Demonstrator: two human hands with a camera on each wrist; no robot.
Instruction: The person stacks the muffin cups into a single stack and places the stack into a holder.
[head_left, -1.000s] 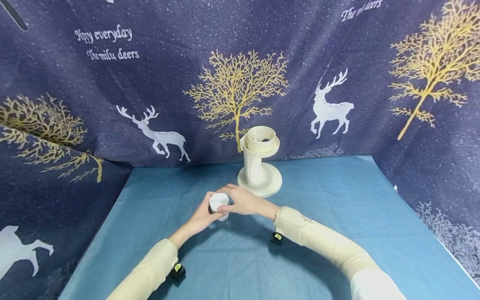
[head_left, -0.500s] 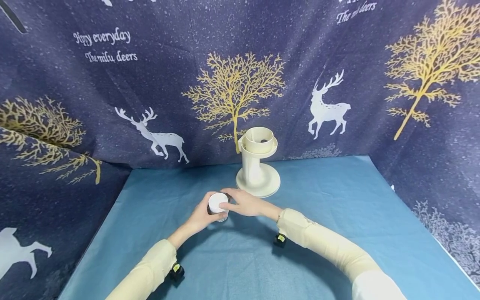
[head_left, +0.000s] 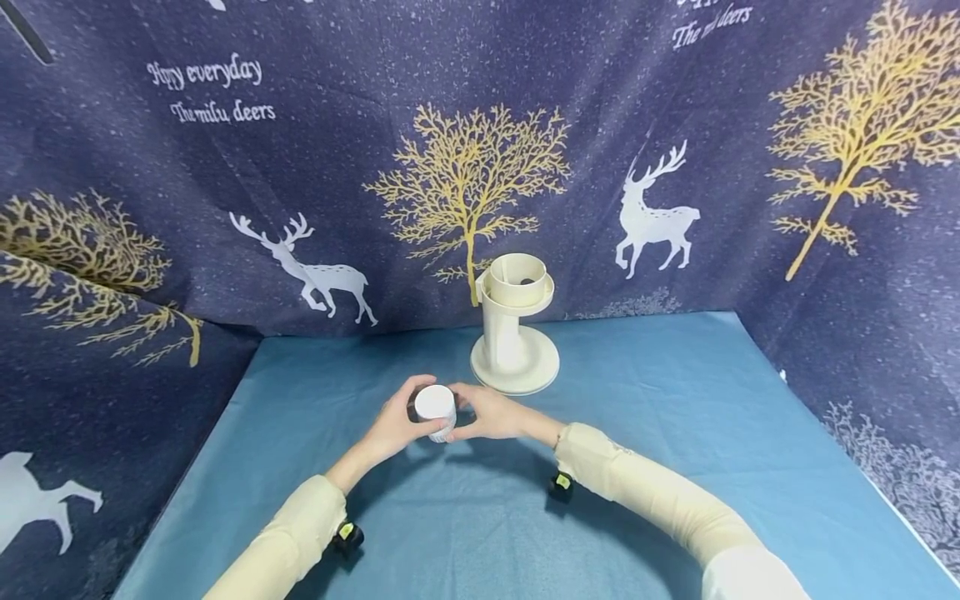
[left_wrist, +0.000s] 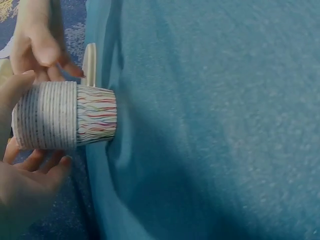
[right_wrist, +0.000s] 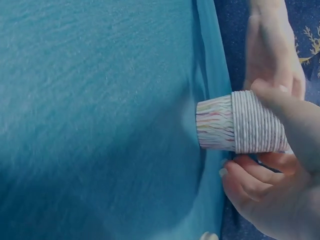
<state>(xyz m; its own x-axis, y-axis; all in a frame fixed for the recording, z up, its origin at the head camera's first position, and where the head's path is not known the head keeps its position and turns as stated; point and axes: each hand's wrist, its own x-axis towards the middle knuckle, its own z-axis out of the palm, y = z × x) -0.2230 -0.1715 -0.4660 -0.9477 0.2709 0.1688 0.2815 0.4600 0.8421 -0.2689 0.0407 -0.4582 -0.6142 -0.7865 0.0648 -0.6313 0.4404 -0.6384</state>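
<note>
A stack of nested paper cups [head_left: 434,403] stands upright between both hands, its white top facing up. In the left wrist view the piled rims [left_wrist: 50,116] form ridges, and the lowest cup [left_wrist: 97,115] shows wavy coloured lines. My left hand [head_left: 393,423] holds the stack from the left, thumb across its near side and fingers behind. My right hand [head_left: 495,413] curves round the right side, fingertips at the upper edge and thumb at the lower near side. The right wrist view shows the right thumb [right_wrist: 280,102] over the rims [right_wrist: 257,125], the fingers beyond.
A cream stand [head_left: 513,333] with a round base and a ring-shaped top stands at the back of the blue-covered table [head_left: 637,400], just behind the right hand. A dark curtain [head_left: 315,167] with deer and trees hangs behind it. Dark wrist devices [head_left: 347,537] sit under the sleeves.
The right thumb has moved off the top of the cup stack to its lower near side. The left hand has shifted slightly left, its thumb now across the front.
</note>
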